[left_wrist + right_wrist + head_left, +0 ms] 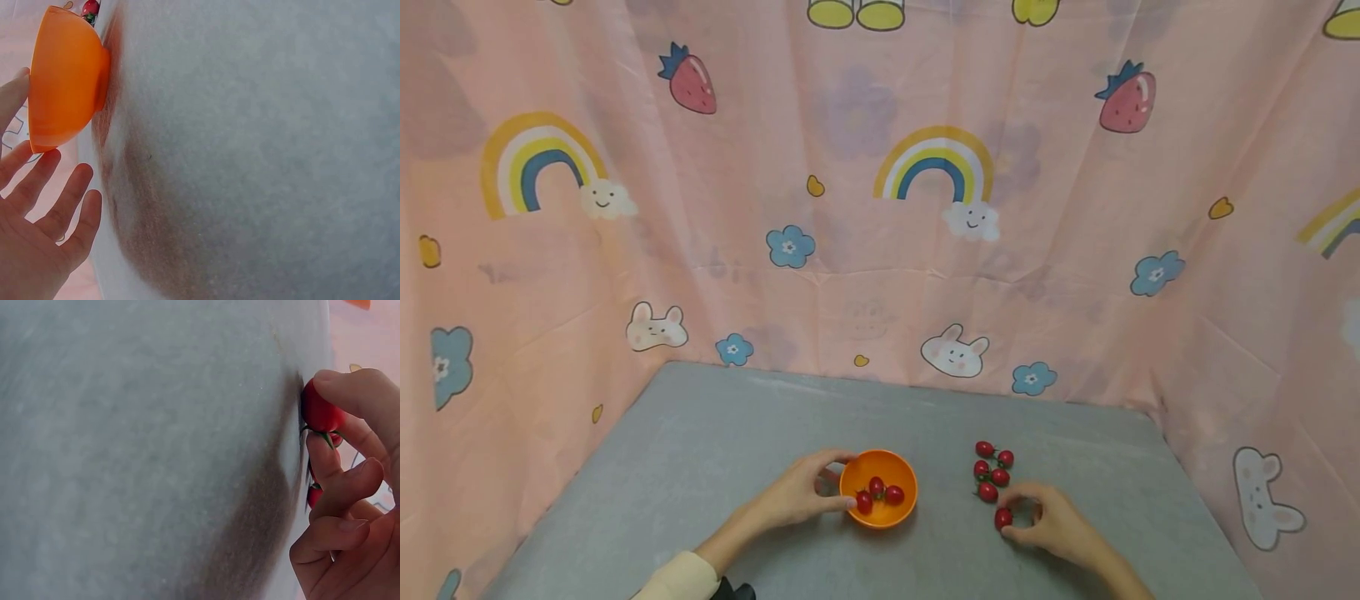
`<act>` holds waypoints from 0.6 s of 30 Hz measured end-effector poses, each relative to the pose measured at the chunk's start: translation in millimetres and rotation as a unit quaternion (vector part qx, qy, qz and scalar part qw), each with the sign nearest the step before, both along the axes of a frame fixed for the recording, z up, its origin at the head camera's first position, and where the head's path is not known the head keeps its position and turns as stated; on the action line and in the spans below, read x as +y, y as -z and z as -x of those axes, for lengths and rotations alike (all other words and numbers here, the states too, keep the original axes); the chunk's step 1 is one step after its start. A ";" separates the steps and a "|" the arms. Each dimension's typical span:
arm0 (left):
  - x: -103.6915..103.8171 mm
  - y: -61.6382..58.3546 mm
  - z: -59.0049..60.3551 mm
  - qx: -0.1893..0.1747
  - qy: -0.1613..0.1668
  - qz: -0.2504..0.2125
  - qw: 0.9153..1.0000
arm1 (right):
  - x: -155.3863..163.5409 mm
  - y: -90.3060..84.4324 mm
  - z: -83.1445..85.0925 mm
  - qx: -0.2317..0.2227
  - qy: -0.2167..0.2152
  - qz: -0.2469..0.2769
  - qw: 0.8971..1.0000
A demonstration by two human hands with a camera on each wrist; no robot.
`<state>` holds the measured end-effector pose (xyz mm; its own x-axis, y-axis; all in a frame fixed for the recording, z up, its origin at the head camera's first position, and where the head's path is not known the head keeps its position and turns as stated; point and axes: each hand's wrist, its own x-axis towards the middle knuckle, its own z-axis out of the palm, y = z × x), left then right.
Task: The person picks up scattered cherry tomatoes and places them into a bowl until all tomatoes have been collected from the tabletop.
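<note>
Glossy plastic bowl (880,500); matt grey tabletop (715,450); shiny tomatoes (992,475)

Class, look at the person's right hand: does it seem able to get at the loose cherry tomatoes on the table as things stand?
Probably yes: the right hand already pinches one tomato, and the loose tomatoes lie just beyond its fingers with nothing between.

Hidden and cropped parts

The right hand (356,506) runs off the right-wrist view's edge, its fingers (340,487) covering most of the cherry tomatoes (314,495) behind them. In the left-wrist view, the orange bowl (62,81) hides its contents beyond the fingertips (47,159); the left hand (37,237) is cropped.
</note>
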<state>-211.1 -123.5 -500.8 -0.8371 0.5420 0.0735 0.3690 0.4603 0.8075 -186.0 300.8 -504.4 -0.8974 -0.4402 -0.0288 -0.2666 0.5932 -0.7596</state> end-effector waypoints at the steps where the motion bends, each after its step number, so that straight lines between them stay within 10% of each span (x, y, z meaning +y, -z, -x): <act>1: 0.1 0.2 0.0 0.001 0.000 0.001 1.000 | 0.0 0.3 0.1 -0.002 -0.001 0.000 1.000; 18: 0.8 -2.4 -0.6 -0.007 0.004 -0.003 1.000 | 0.5 -2.4 2.8 -0.028 -0.003 0.012 1.000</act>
<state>-210.5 -122.7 -498.4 -0.8335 0.5487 0.0647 0.3607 0.4517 0.8160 -188.7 301.3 -502.0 -0.8924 -0.4460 -0.0686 -0.2256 0.5727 -0.7881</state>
